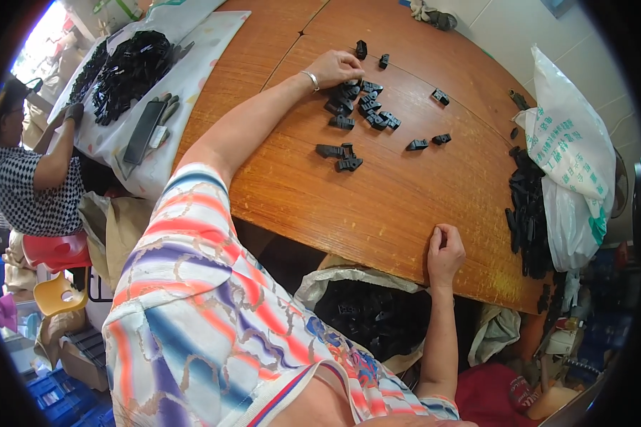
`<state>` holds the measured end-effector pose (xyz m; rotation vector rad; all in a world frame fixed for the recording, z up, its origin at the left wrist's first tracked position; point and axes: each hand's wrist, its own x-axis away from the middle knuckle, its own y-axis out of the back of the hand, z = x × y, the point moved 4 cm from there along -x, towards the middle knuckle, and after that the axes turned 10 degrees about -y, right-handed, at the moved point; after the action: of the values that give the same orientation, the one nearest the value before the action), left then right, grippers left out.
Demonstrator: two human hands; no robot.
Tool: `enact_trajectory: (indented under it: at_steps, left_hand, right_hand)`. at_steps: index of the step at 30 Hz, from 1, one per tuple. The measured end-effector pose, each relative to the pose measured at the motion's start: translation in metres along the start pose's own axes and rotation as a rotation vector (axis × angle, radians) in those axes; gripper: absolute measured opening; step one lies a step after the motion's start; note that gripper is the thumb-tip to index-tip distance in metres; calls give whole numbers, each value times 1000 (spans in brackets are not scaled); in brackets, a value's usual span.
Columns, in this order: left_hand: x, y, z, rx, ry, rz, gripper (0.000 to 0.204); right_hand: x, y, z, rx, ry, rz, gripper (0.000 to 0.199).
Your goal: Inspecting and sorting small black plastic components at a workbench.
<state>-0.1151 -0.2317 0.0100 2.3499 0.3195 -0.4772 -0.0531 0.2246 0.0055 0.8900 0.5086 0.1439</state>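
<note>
My left hand (335, 69), with a bracelet at the wrist, reaches far across the brown wooden table (292, 192). Its fingers are bent and pressed together at the upper edge of a cluster of small black plastic parts (370, 103); whatever is between the fingertips is hidden. By the table's near edge, my right hand (446, 255) is curled, with thumb and forefinger close together and nothing showing in them. Two black parts (362, 50) stand beyond the left hand. More loose pieces (417, 144) lie right of the cluster, and a few (347, 164) lie nearer me.
An open sack of black parts (370, 313) sits below the near edge. Dark strips (527, 213) are heaped at right beside a white plastic bag (573, 149). At left, another person (39, 171) in checkered clothing works at a covered table with a black pile (132, 71).
</note>
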Motion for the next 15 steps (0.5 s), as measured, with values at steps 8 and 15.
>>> enact_trajectory:
  at_steps: [8, 15]
  left_hand:
    - [-72, -7, 59, -492, 114, -193, 65]
    - [-92, -89, -1, -695, 81, 231, 54]
  right_hand:
    - [3, -5, 6, 2, 14, 6, 4]
    - [0, 3, -5, -5, -72, -4, 4]
